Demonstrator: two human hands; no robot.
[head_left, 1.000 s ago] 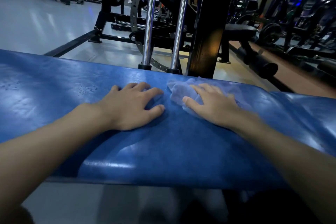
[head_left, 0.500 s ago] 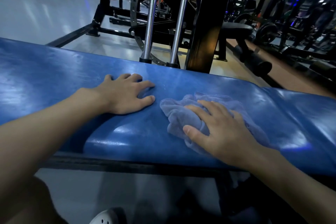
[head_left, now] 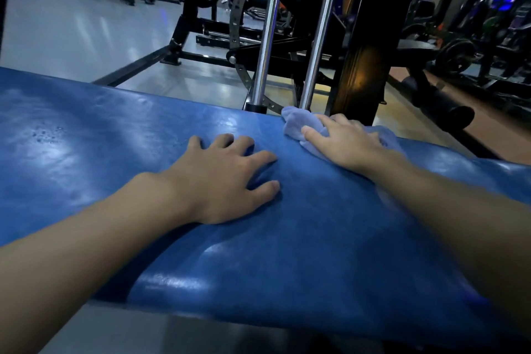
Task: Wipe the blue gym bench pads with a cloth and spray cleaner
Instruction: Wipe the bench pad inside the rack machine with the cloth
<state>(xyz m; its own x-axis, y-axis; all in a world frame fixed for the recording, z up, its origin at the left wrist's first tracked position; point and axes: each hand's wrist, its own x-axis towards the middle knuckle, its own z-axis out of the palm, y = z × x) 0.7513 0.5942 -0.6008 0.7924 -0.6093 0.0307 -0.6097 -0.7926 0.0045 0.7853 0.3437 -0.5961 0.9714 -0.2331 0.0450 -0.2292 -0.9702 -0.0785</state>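
Note:
A long blue bench pad (head_left: 301, 238) fills the lower half of the view, its vinyl shiny, with wet droplets at the far left. My left hand (head_left: 227, 178) rests flat on the middle of the pad, fingers spread. My right hand (head_left: 344, 144) presses a pale blue cloth (head_left: 296, 123) onto the pad's far edge, with the fingers laid over the bunched cloth. No spray bottle is in view.
Two chrome guide rods (head_left: 267, 37) and a black upright post (head_left: 365, 72) stand just behind the pad's far edge, close to the cloth. More gym machines and weight plates (head_left: 454, 57) fill the background. Grey floor (head_left: 71, 37) lies to the left.
My right hand has pushed the cloth from the pad's near side up to its far edge. The left hand has stayed flat on the pad.

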